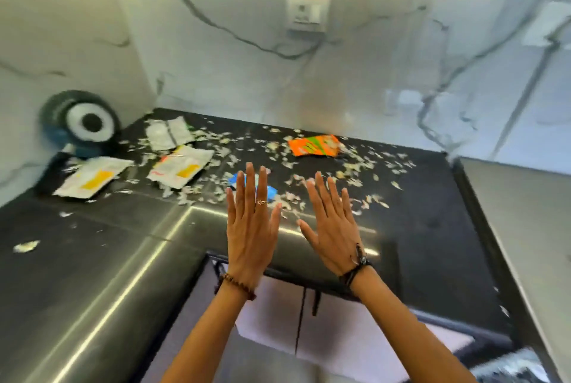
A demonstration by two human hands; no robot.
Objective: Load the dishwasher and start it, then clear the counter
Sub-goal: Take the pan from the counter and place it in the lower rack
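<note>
The black tabletop (432,212) is strewn with pale scraps (349,166), an orange packet (312,145) at the back and white sachets (180,166) left. Both hands, left (251,222) and right (332,228), hover flat, fingers straight, holding nothing, over a blue wrapper (272,191); a tape roll (83,123) leans in the corner.

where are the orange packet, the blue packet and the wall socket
orange packet (312,145): head view, middle of its printed face
blue packet (272,191): head view, right corner showing beside the left hand's fingers
wall socket (307,11): head view, centre of its white plate
</note>
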